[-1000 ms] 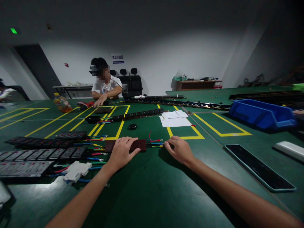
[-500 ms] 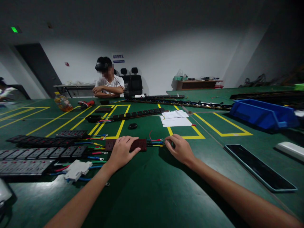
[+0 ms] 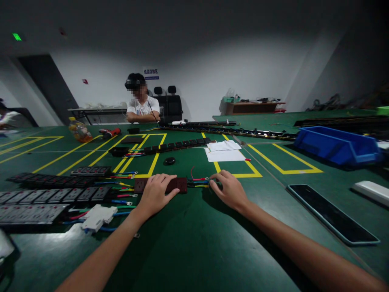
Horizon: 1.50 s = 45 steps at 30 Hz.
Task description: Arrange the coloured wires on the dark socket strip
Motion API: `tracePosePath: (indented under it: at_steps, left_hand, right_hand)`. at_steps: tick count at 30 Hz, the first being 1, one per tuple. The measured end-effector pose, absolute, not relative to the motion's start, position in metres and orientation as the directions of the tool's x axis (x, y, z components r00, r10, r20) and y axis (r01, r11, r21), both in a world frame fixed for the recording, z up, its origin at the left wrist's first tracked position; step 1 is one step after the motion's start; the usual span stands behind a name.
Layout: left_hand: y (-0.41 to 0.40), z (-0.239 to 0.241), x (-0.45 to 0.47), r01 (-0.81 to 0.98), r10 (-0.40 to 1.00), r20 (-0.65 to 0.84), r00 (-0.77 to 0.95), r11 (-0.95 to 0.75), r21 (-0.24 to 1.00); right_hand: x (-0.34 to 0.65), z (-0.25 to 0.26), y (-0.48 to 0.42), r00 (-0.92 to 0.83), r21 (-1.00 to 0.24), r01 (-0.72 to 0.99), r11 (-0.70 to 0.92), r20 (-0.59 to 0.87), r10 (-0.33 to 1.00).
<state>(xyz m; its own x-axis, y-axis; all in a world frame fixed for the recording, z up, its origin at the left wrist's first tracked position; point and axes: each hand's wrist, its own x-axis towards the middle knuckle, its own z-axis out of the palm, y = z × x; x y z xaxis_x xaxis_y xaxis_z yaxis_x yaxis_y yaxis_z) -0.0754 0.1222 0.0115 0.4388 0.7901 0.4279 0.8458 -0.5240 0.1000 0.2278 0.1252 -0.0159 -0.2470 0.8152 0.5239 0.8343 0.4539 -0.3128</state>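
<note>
A dark red socket strip [image 3: 182, 185] lies on the green table in front of me. My left hand [image 3: 157, 191] grips it from above, fingers over the far side and thumb apart on the near side. Red, blue and yellow-green wires [image 3: 197, 183] with ring terminals come out of its right end. At their tips is my right hand [image 3: 228, 189], its thumb and forefinger closed in a loose pinch about the wire ends. The fingertips partly hide the terminals.
Several black socket strips [image 3: 57, 197] with wires lie at left, under a white plastic piece [image 3: 99, 218]. White papers [image 3: 225, 152], a phone [image 3: 331, 213] and a blue bin [image 3: 340, 147] are ahead and right. A person [image 3: 142, 105] sits across the table.
My right thumb and forefinger have shifted very slightly at the wire ends. My left hand stays on the strip. The person opposite has moved a little to the right.
</note>
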Motion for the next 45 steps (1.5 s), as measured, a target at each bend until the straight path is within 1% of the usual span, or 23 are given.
tracePosePath:
  at_steps: [5,9,11,15,17,25,30,34,39,41,45]
  left_hand:
    - [0.1221,0.0124,-0.0757,0.848,0.800,0.414,0.435,-0.518,0.111]
    - [0.1215,0.0128,-0.0753,0.848,0.801,0.410,0.436,-0.519,0.112]
    - [0.1212,0.0130,-0.0750,0.848,0.800,0.412,0.436,-0.518,0.111]
    - [0.1209,0.0134,-0.0746,0.847,0.799,0.415,0.436,-0.519,0.110]
    - [0.1209,0.0133,-0.0747,0.847,0.799,0.413,0.437,-0.520,0.108]
    - [0.1221,0.0104,-0.0767,0.847,0.798,0.420,0.431,-0.519,0.118]
    - [0.1219,0.0110,-0.0762,0.850,0.803,0.413,0.430,-0.515,0.116]
    - [0.1214,0.0114,-0.0760,0.850,0.806,0.410,0.427,-0.513,0.122]
    - [0.1208,0.0119,-0.0755,0.851,0.805,0.417,0.422,-0.510,0.123]
    - [0.1207,0.0121,-0.0755,0.852,0.806,0.415,0.422,-0.509,0.122]
    - [0.1208,0.0118,-0.0761,0.852,0.806,0.413,0.424,-0.510,0.119]
  right_hand:
    - [0.2290,-0.0163,0.1267,-0.282,-0.296,0.834,0.465,0.496,0.822]
    - [0.2280,-0.0155,0.1250,-0.244,-0.328,0.823,0.464,0.532,0.810]
    - [0.2269,-0.0148,0.1239,-0.252,-0.327,0.820,0.470,0.530,0.810]
    - [0.2240,-0.0144,0.1236,-0.343,-0.244,0.837,0.490,0.465,0.816]
    - [0.2233,-0.0146,0.1239,-0.359,-0.224,0.842,0.490,0.446,0.820]
    - [0.2267,-0.0159,0.1249,-0.256,-0.299,0.841,0.450,0.514,0.819]
    - [0.2268,-0.0163,0.1262,-0.290,-0.284,0.843,0.457,0.476,0.830]
    - [0.2263,-0.0164,0.1255,-0.275,-0.297,0.835,0.464,0.506,0.818]
    - [0.2241,-0.0165,0.1251,-0.352,-0.234,0.841,0.488,0.448,0.822]
    - [0.2241,-0.0165,0.1253,-0.344,-0.234,0.845,0.481,0.452,0.823]
    - [0.2259,-0.0172,0.1264,-0.279,-0.264,0.849,0.457,0.509,0.814]
